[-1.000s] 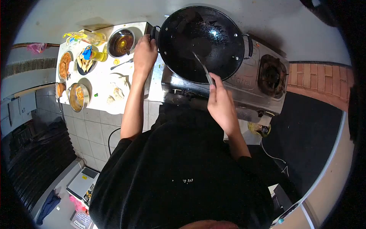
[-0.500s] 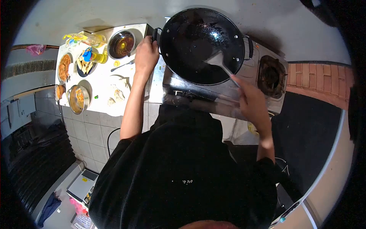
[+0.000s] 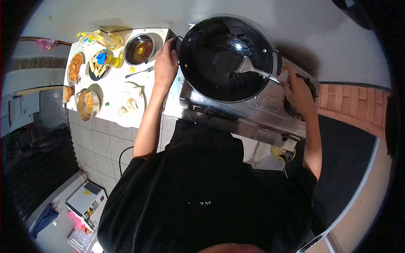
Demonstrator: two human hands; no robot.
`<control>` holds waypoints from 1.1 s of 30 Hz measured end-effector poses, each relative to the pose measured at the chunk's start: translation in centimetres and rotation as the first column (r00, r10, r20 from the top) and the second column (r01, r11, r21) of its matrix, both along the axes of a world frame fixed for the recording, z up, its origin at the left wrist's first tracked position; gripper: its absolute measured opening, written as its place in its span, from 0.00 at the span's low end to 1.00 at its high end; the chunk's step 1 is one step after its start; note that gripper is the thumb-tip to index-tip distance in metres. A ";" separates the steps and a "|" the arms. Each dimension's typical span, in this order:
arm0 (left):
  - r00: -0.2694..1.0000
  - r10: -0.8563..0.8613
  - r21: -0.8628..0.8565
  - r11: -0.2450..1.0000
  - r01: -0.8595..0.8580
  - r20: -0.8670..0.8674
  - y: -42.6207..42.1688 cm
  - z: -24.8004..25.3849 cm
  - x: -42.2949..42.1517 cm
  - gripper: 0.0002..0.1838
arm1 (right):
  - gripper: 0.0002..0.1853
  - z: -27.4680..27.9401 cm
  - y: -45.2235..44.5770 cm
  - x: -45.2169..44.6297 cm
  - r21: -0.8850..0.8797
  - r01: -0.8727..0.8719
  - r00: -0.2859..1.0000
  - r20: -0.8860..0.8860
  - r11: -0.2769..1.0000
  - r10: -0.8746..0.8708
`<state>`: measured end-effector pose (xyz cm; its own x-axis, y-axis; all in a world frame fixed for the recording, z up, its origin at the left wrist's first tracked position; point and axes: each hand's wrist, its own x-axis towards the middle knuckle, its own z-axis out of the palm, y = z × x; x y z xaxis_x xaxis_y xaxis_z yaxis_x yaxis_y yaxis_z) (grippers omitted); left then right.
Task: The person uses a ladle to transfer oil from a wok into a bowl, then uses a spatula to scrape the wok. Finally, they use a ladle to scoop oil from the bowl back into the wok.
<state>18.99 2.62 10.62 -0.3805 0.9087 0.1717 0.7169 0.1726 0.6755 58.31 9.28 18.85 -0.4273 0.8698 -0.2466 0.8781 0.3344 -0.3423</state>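
Observation:
My left hand (image 3: 166, 67) is closed round the left side handle of the black wok (image 3: 211, 80), which sits over the stove. Inside the wok, a dark glossy film of oil shows on the bottom. A metal spatula (image 3: 249, 67) leans in it, its blade on the inner surface and its handle running over the right rim. My right hand (image 3: 298, 89) is just right of the rim, thumb and fingers apart, beside the spatula's handle end and the wok's right side handle (image 3: 277, 63). Whether the thumb touches the spatula is hard to tell.
On the white table at left stand a metal bowl of dark liquid (image 3: 139, 49), oil bottles (image 3: 112, 61), a plate of orange food (image 3: 76, 67), a metal pot (image 3: 87, 104) and a floury plate (image 3: 130, 103). A second burner (image 3: 291, 107) lies right of the wok.
My right hand has moved right, off its grip farther down the spatula, to beside the wok's right handle. The spatula has turned and its handle now crosses the rim. My left hand keeps its grip.

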 end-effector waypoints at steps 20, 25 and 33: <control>0.994 0.023 0.033 0.999 -0.027 0.106 -0.8 -1.0 0.0 0.20 | 0.26 1.4 1.1 -3.8 0.154 -0.050 0.989 0.145 0.987 0.027; 0.990 0.027 0.021 0.999 -0.031 0.141 -0.8 -1.6 -0.7 0.20 | 0.27 1.3 -0.5 -4.7 0.061 0.140 0.967 0.208 0.988 -0.149; 0.987 0.043 0.031 0.998 -0.048 0.153 -0.8 -3.0 -1.2 0.20 | 0.24 2.8 1.0 -6.1 0.108 0.060 0.973 0.214 0.992 -0.082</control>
